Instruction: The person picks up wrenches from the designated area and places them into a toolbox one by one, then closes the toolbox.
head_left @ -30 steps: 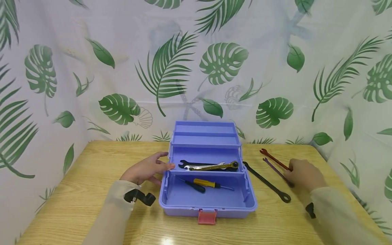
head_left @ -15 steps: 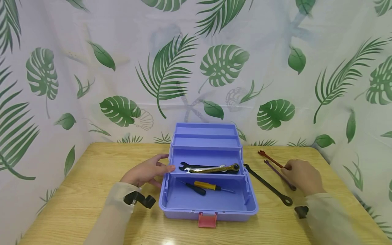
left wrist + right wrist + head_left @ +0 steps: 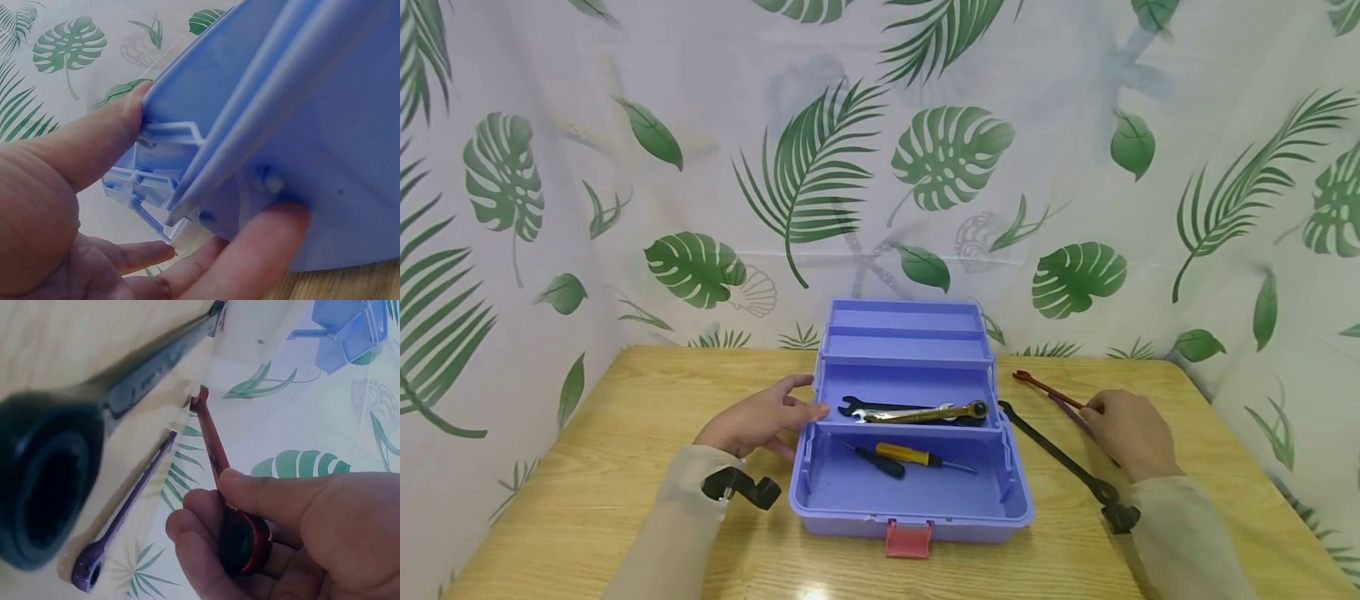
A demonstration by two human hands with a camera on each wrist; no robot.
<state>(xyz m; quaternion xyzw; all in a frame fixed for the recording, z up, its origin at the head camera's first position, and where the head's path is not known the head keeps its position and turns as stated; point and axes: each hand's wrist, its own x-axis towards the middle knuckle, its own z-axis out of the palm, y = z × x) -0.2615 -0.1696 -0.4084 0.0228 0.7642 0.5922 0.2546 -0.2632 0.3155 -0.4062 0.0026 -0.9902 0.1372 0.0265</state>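
My right hand [image 3: 1129, 435] pinches a red combination wrench [image 3: 1047, 387] between thumb and fingers; its open end points away, and the right wrist view shows its ring end [image 3: 247, 542] within the fingers. Beneath that hand, a purple wrench [image 3: 134, 500] lies on the table. My left hand [image 3: 760, 417] touches the left side of the purple-blue toolbox [image 3: 910, 525], fingers fairly straight, the thumb at the tray's edge and a fingertip against the outer wall in the left wrist view. In the raised tray lie a gold wrench [image 3: 925, 414], a silver wrench [image 3: 880, 413] and a black wrench [image 3: 852, 405].
A large black wrench [image 3: 1052, 450] lies right of the toolbox, its ring end close to my right wrist camera. Inside the box bottom are a yellow screwdriver [image 3: 902, 452] and a black screwdriver [image 3: 883, 461]. A red latch [image 3: 907, 539] hangs in front. A leaf-print cloth [image 3: 700, 167] rises behind.
My right hand has moved left with the red wrench, over the purple wrench and nearer the toolbox. The left hand stays at the toolbox's side.
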